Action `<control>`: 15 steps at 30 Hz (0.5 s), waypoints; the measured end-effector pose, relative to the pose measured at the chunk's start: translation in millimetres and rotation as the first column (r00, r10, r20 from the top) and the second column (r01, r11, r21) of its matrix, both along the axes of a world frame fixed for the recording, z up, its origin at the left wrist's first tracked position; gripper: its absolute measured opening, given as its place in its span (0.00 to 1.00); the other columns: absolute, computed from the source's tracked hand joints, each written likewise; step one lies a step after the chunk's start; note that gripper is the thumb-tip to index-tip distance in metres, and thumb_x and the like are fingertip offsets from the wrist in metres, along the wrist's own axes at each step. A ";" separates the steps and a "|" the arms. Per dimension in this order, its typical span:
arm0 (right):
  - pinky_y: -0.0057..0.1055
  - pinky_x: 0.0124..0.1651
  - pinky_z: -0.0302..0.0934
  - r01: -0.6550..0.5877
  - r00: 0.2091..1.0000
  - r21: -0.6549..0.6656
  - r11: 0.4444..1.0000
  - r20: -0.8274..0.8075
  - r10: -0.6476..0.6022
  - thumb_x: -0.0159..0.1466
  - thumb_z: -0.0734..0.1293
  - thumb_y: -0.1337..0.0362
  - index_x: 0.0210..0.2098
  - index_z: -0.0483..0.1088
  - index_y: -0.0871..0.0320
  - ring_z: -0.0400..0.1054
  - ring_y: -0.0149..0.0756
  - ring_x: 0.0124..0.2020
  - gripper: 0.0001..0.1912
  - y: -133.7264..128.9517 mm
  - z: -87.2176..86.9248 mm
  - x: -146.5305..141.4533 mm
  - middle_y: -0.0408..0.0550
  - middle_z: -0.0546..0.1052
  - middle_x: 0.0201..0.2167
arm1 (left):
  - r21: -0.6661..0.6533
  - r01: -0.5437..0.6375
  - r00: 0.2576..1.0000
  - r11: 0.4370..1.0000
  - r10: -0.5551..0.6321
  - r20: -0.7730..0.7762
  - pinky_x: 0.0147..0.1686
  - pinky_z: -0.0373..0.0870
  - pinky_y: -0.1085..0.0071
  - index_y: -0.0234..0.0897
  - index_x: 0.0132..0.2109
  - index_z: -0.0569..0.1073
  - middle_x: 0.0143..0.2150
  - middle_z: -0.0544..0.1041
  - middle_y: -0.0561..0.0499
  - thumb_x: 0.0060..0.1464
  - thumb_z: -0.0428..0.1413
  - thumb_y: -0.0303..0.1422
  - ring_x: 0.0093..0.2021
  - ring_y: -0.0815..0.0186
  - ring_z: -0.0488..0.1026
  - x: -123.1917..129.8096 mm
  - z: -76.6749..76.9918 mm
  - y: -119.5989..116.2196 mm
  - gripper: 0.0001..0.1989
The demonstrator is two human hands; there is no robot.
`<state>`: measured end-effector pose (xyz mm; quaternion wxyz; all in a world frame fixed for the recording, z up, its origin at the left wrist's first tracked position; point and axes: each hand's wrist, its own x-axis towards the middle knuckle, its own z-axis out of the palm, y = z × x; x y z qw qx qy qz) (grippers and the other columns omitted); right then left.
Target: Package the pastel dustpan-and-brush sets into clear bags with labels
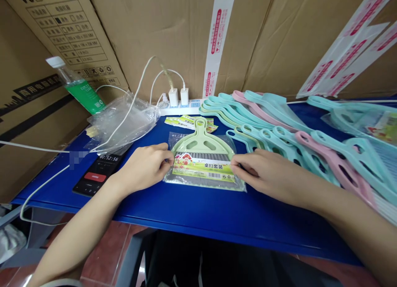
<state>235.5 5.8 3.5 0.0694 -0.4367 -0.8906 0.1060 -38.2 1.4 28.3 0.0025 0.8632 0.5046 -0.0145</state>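
A pale green dustpan and brush set [203, 145] lies flat on the blue table in a clear plastic bag [214, 185], its handle pointing away from me. A printed label card [204, 168] with a red mushroom house shows across its bristles. My left hand [151, 165] pinches the bag's left edge, fingers curled. At the opposite edge, my right hand [252, 168] grips the bag between thumb and fingers. Just behind the handle lie several loose label cards [186, 121].
Rows of turquoise, pink and green dustpans [248, 109] and brushes [297, 144] fill the right side. Left are a phone [99, 171], clear bags [124, 117], white cables and a tilted bottle [82, 92]. A power strip [192, 107] with chargers stands against cardboard boxes [161, 26].
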 end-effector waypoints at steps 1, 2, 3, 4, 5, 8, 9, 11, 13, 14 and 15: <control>0.33 0.26 0.48 0.000 1.000 0.001 1.000 0.003 0.000 0.69 0.53 0.63 0.23 0.58 0.53 0.62 0.35 0.21 0.18 -0.2 0.0 -0.2 0.42 0.67 0.16 | -0.004 0.009 1.000 1.000 -0.009 -0.006 0.27 0.59 0.72 0.38 0.33 0.74 0.31 0.71 0.54 0.54 0.47 0.25 0.25 0.69 0.67 0.0 -0.7 0.0 0.12; 0.33 0.27 0.48 -0.005 1.000 0.010 1.000 0.003 0.005 0.69 0.53 0.63 0.23 0.58 0.53 0.63 0.35 0.22 0.17 -0.4 0.1 -0.2 0.43 0.69 0.18 | -0.002 0.023 1.000 1.000 -0.023 -0.017 0.27 0.59 0.71 0.38 0.33 0.74 0.32 0.71 0.54 0.54 0.47 0.25 0.25 0.69 0.67 -0.2 -1.1 0.0 0.11; 0.33 0.28 0.49 -0.012 1.000 0.016 1.000 0.004 0.012 0.69 0.53 0.62 0.24 0.59 0.53 0.64 0.36 0.23 0.16 -0.6 0.2 -0.2 0.43 0.70 0.19 | 0.005 0.042 0.999 0.999 -0.042 -0.032 0.27 0.59 0.71 0.38 0.33 0.73 0.32 0.72 0.53 0.54 0.47 0.25 0.25 0.68 0.67 -0.5 -1.3 0.0 0.10; 0.33 0.28 0.49 -0.018 1.000 0.016 1.000 0.006 0.018 0.69 0.53 0.62 0.25 0.59 0.53 0.64 0.37 0.24 0.16 -0.7 0.5 -0.3 0.44 0.71 0.20 | 0.016 0.063 0.997 0.998 -0.062 -0.049 0.26 0.59 0.70 0.37 0.33 0.72 0.33 0.72 0.53 0.54 0.47 0.25 0.25 0.68 0.67 -0.9 -1.4 0.0 0.10; 0.33 0.28 0.49 -0.020 1.000 0.012 1.000 0.008 0.020 0.69 0.53 0.62 0.25 0.58 0.53 0.64 0.37 0.24 0.15 -0.7 0.7 -0.5 0.44 0.71 0.20 | 0.032 0.084 0.994 0.996 -0.082 -0.065 0.26 0.58 0.70 0.37 0.33 0.72 0.33 0.72 0.53 0.55 0.46 0.25 0.25 0.67 0.67 -1.2 -1.4 0.0 0.10; 0.32 0.26 0.47 -0.002 1.000 -0.002 1.000 0.013 0.002 0.68 0.54 0.61 0.24 0.54 0.52 0.62 0.36 0.22 0.15 0.0 1.2 -1.9 0.43 0.69 0.19 | 0.089 0.138 0.987 0.986 -0.129 -0.096 0.24 0.58 0.69 0.37 0.32 0.70 0.32 0.71 0.52 0.56 0.45 0.25 0.25 0.67 0.67 -2.0 -1.2 -0.1 0.10; 0.32 0.25 0.47 0.010 1.000 0.006 1.000 0.012 -0.011 0.68 0.54 0.61 0.25 0.54 0.52 0.62 0.36 0.21 0.14 0.4 1.2 -2.2 0.42 0.69 0.18 | 0.111 0.152 0.985 0.982 -0.141 -0.098 0.24 0.58 0.69 0.37 0.32 0.69 0.32 0.71 0.52 0.56 0.45 0.25 0.25 0.67 0.68 -2.3 -1.2 -0.2 0.09; 0.32 0.25 0.47 0.029 1.000 0.037 0.999 0.010 -0.030 0.67 0.55 0.60 0.25 0.53 0.51 0.62 0.37 0.21 0.14 1.4 1.3 -2.2 0.42 0.68 0.18 | 0.158 0.171 0.983 0.972 -0.159 -0.090 0.24 0.58 0.69 0.37 0.32 0.68 0.31 0.72 0.52 0.56 0.45 0.25 0.25 0.67 0.68 -2.7 -1.4 -0.4 0.09; 0.32 0.25 0.47 0.045 0.999 0.076 0.996 0.012 -0.046 0.67 0.55 0.60 0.25 0.52 0.51 0.62 0.38 0.21 0.13 2.1 1.4 -1.4 0.43 0.69 0.18 | 0.207 0.183 0.983 0.961 -0.172 -0.068 0.24 0.58 0.69 0.37 0.33 0.68 0.31 0.72 0.52 0.56 0.45 0.25 0.25 0.67 0.69 -3.2 -1.8 -0.7 0.08; 0.32 0.25 0.48 0.052 0.998 0.095 0.994 0.013 -0.053 0.66 0.55 0.60 0.25 0.52 0.51 0.63 0.39 0.22 0.13 2.3 1.4 -0.9 0.43 0.69 0.18 | 0.231 0.189 0.982 0.955 -0.181 -0.055 0.24 0.58 0.70 0.37 0.33 0.67 0.31 0.73 0.52 0.56 0.45 0.25 0.25 0.66 0.69 -3.4 -2.1 -0.9 0.08; 0.32 0.25 0.48 0.056 0.998 0.113 0.992 0.012 -0.058 0.66 0.56 0.60 0.25 0.52 0.51 0.63 0.39 0.22 0.13 2.4 1.4 -0.3 0.44 0.69 0.18 | 0.255 0.195 0.981 0.947 -0.191 -0.043 0.23 0.58 0.70 0.37 0.34 0.67 0.31 0.73 0.52 0.56 0.44 0.25 0.25 0.66 0.69 -3.7 -2.5 -1.0 0.08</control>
